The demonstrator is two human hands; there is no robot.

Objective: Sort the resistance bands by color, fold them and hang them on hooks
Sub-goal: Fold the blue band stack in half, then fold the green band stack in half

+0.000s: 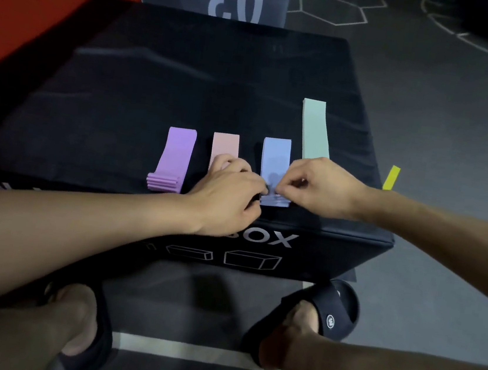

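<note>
Several resistance bands lie in a row on a black plyo box (157,82). A purple band (175,158) sits leftmost, its near end stacked in folds. Beside it is a pink band (225,145), partly covered by my left hand (229,192). The blue band (275,161) lies in the middle; both hands pinch its near folded end. My right hand (319,185) covers the near end of the longer mint-green band (315,132). A yellow band (391,178) shows at the box's right edge.
The box's front face carries white lettering and box drawings. My two feet in black slides (328,315) stand on the grey floor just before it. A red mat (28,4) lies at the far left. No hooks are in view.
</note>
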